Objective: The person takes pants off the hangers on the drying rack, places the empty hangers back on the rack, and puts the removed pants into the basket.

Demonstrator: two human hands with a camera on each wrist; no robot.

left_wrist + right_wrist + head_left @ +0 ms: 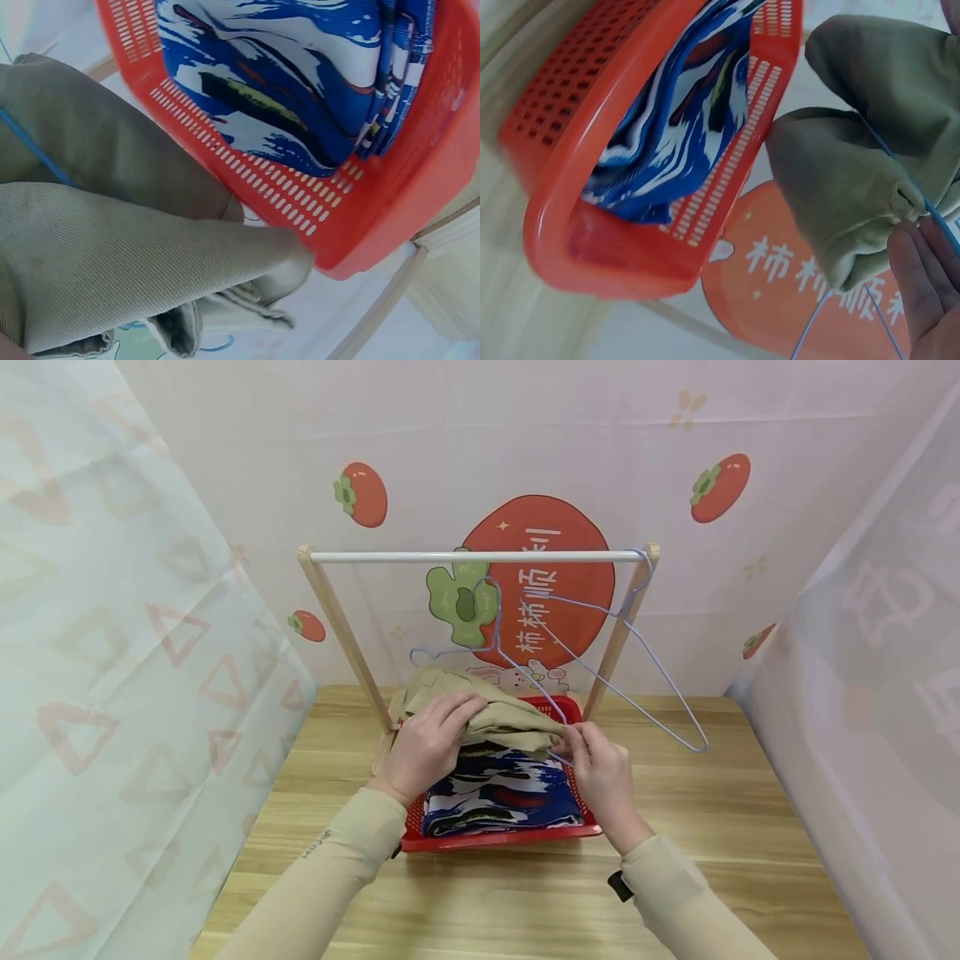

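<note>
A khaki garment (517, 714), folded over, is held up above the red basket (502, 841). My left hand (427, 747) grips its left part from the near side, fingers bent over the cloth. At its right end my right hand (603, 772) pinches the cloth edge beside the wire of a blue hanger (497, 639). In the right wrist view the hanger wire (885, 146) runs across the khaki cloth (840, 180) to my fingers. The left wrist view shows the draped cloth (142, 262), with the left hand mostly out of frame.
A folded blue, white and black patterned cloth (502, 793) lies in the basket. Behind stands a wooden rack with a white rail (405, 557). Another blue hanger (663, 672) hangs at the rail's right end. The wooden table (720, 827) is enclosed by printed curtains (847, 635).
</note>
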